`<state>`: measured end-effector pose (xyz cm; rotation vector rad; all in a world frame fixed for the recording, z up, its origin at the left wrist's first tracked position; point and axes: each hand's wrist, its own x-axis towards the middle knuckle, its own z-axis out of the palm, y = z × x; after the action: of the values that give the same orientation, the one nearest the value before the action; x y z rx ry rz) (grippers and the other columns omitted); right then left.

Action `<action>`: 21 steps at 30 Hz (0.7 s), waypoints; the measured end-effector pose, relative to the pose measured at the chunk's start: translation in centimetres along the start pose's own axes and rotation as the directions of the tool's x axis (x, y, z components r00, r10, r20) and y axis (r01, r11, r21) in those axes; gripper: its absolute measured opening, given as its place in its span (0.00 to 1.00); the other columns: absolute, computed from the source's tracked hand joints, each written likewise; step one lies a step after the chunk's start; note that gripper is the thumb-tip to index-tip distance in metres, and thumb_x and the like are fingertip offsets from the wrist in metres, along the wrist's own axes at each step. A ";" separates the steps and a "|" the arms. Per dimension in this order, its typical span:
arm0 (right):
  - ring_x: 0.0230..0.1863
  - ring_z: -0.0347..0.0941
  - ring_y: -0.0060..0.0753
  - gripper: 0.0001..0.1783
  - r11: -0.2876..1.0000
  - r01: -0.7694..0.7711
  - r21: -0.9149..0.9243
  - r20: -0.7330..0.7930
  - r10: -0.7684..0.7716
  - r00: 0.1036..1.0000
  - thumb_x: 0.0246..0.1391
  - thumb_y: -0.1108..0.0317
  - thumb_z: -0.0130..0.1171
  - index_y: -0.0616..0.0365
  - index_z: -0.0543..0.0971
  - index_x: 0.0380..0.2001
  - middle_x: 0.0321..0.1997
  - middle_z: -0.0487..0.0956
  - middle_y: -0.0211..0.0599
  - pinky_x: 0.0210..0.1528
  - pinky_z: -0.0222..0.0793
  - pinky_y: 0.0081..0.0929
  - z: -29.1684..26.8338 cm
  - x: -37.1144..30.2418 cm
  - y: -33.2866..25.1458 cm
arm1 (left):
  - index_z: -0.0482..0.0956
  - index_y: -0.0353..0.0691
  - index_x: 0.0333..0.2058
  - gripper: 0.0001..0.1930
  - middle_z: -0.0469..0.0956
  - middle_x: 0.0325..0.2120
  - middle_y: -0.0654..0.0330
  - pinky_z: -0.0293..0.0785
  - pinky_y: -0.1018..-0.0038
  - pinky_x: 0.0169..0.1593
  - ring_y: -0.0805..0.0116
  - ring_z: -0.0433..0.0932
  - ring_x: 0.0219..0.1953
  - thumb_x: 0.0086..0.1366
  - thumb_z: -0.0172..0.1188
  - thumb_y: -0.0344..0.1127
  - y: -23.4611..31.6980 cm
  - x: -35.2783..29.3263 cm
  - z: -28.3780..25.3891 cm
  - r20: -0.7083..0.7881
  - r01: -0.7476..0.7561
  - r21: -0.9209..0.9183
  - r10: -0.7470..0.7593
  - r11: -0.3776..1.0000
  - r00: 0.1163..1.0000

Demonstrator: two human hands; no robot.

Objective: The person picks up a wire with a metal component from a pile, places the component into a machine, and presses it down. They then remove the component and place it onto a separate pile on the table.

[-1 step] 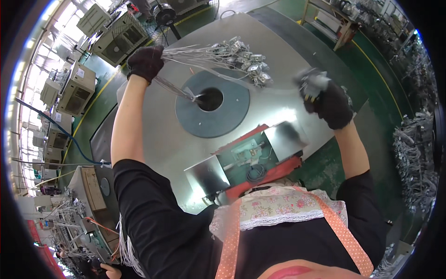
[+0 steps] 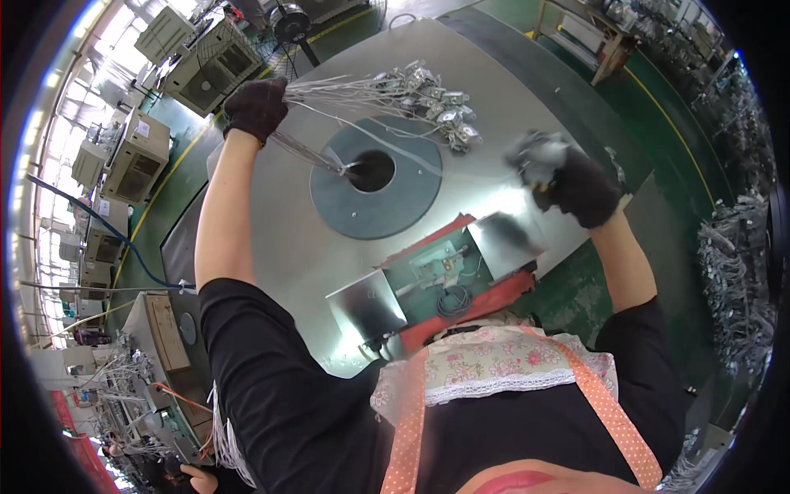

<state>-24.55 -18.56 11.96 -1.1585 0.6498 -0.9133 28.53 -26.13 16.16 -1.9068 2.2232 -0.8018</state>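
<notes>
My left hand (image 2: pixel 255 109), in a dark glove, is closed around a bundle of thin pale wires (image 2: pixel 329 89). Metal end pieces (image 2: pixel 436 103) at the bundle's far end lie on the sheet-metal table (image 2: pixel 280 247). From the same fist, the wires run down toward the round hole (image 2: pixel 372 171) in a blue-grey disc (image 2: pixel 333 210). My right hand (image 2: pixel 586 191), also gloved, is raised over the table's right side. In its fingers is a cluster of silvery metal pieces (image 2: pixel 539 156), smeared by motion, so their exact kind is hidden.
Near my apron, a red-edged opening in the table holds a coiled dark cable (image 2: pixel 453 302) between two shiny metal plates (image 2: pixel 368 309). A blue hose (image 2: pixel 123 239) runs at the left, by beige machines (image 2: pixel 136 156). Hanging metal parts (image 2: pixel 736 280) line the right. A fan (image 2: pixel 290 23) stands beyond the table.
My right hand has shifted slightly left with the metal pieces in it. My left hand keeps its hold on the wires, almost unmoved.
</notes>
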 end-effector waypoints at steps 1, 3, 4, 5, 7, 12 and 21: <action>0.40 0.78 0.28 0.18 0.983 -0.184 0.013 0.131 0.181 0.975 0.61 0.70 0.55 0.62 0.76 0.53 0.51 0.80 0.40 0.46 0.76 0.28 0.7 -0.8 0.4 | 0.78 0.50 0.46 0.17 0.83 0.35 0.47 0.79 0.50 0.44 0.42 0.83 0.39 0.56 0.58 0.36 0.0 -0.2 -0.3 0.010 -0.014 -0.003 0.014 1.000 1.000; 0.49 0.80 0.33 0.31 0.943 -0.242 -0.228 0.140 0.278 0.950 0.56 0.74 0.59 0.57 0.67 0.64 0.58 0.78 0.43 0.47 0.79 0.31 1.8 -0.6 1.4 | 0.78 0.48 0.47 0.16 0.83 0.36 0.47 0.79 0.50 0.45 0.42 0.83 0.39 0.58 0.58 0.35 1.1 -0.4 -1.5 -0.014 0.024 -0.056 -0.025 0.998 1.000; 0.50 0.79 0.33 0.34 0.961 -0.175 -0.212 0.208 0.220 0.953 0.54 0.73 0.62 0.58 0.67 0.64 0.59 0.77 0.44 0.45 0.80 0.32 2.6 -1.3 0.9 | 0.80 0.53 0.53 0.19 0.83 0.43 0.48 0.77 0.50 0.50 0.45 0.82 0.46 0.63 0.55 0.39 0.8 -0.9 -1.0 0.034 0.088 -0.035 -0.087 0.996 0.996; 0.51 0.79 0.33 0.36 0.975 -0.108 -0.197 0.284 0.162 0.945 0.51 0.72 0.64 0.58 0.66 0.65 0.60 0.77 0.44 0.44 0.80 0.33 3.5 -2.0 0.0 | 0.80 0.53 0.53 0.19 0.83 0.43 0.48 0.77 0.50 0.50 0.45 0.82 0.46 0.63 0.55 0.39 -0.2 -1.5 -0.4 0.047 0.095 -0.034 -0.094 0.995 0.994; 0.47 0.80 0.35 0.35 0.967 -0.095 0.235 0.441 -0.019 0.898 0.47 0.71 0.66 0.61 0.70 0.61 0.62 0.74 0.48 0.43 0.80 0.32 5.1 -3.5 -1.4 | 0.78 0.56 0.57 0.21 0.83 0.45 0.49 0.77 0.50 0.51 0.45 0.81 0.47 0.64 0.56 0.41 -1.7 -2.1 0.4 -0.008 0.038 -0.040 -0.038 0.998 0.999; 0.43 0.80 0.38 0.42 0.979 0.122 0.164 0.713 -0.203 0.671 0.45 0.71 0.71 0.62 0.68 0.65 0.64 0.72 0.52 0.40 0.79 0.34 6.1 -2.5 -1.6 | 0.78 0.53 0.56 0.22 0.82 0.48 0.49 0.78 0.52 0.53 0.45 0.81 0.50 0.63 0.57 0.47 1.8 -1.4 -3.1 0.044 0.106 0.061 -0.109 0.993 0.993; 0.53 0.73 0.51 0.54 0.364 0.675 -0.642 0.731 0.024 0.682 0.38 0.58 0.77 0.49 0.64 0.71 0.51 0.76 0.48 0.54 0.72 0.40 7.9 -3.9 8.5 | 0.77 0.62 0.58 0.25 0.82 0.51 0.51 0.75 0.51 0.56 0.45 0.80 0.53 0.64 0.57 0.57 1.0 -1.4 -2.1 0.084 0.165 0.037 -0.168 0.986 0.982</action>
<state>-17.68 -10.29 6.02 -2.5764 0.2391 -0.3586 27.10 -24.05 17.18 -2.0923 2.0114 -0.7538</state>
